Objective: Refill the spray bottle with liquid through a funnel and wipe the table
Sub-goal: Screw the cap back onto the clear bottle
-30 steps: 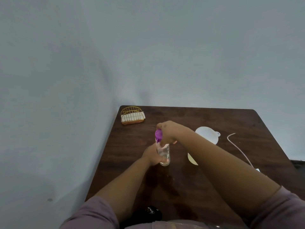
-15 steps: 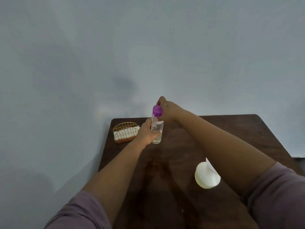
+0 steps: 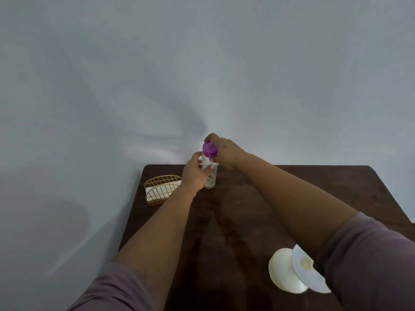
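Observation:
A clear spray bottle with a purple top stands upright near the far edge of the dark wooden table. My left hand wraps around the bottle's body. My right hand grips the purple top from the right and behind. A white funnel lies on its side at the near right of the table, next to a pale round disc partly hidden by my right arm.
A gold wire basket holding folded white cloth sits at the table's far left corner. A plain pale wall rises right behind the table. The table's left edge drops off beside the basket.
The bottle and both hands have gone from the middle of the table toward its far edge. The view has tilted up, so the funnel now shows at the near right.

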Demonstrator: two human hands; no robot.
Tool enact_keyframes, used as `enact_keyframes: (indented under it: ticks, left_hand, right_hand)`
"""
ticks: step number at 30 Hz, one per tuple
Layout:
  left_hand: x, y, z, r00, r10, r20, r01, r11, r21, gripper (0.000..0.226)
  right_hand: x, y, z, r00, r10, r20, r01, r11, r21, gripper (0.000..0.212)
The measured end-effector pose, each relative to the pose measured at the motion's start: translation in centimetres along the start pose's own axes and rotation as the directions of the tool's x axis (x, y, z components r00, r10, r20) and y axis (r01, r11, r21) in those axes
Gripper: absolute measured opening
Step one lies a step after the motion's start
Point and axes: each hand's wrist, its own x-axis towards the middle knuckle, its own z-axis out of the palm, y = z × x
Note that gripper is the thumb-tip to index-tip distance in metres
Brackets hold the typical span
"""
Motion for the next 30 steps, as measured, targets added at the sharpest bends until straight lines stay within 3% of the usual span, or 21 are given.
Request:
enact_keyframes:
  ticks: [8, 17, 23, 30]
  left_hand:
    - [0.3, -0.8, -0.2, 1.0, 0.03, -0.004, -0.03, 0.998, 0.047, 0.062]
    - [-1.3, -0.2, -0.3, 0.997, -0.006, -0.079, 0.006, 1.0, -0.006, 0.076]
    - [-4.5, 0.6, -0.1, 0.944, 0.043, -0.328, -0.031, 0.999, 0.041, 0.059]
    - [-10.3, 2.0, 0.6, 0.929, 0.171, -0.329, -0.175, 0.984, 0.018, 0.052]
  right_hand:
    - [0.5, 0.4, 0.9, 0.999, -0.046, -0.003, 0.046, 0.998, 0.036, 0.069]
    - [-1.4, -0.6, 1.5, 0.996, 0.038, -0.084, -0.03, 0.996, 0.089, 0.084]
    - [-5.4, -1.1, 2.4, 0.945, 0.169, -0.28, -0.124, 0.977, 0.173, 0.082]
    - [-11.9, -0.9, 2.8, 0.924, 0.259, -0.282, -0.208, 0.958, 0.199, 0.077]
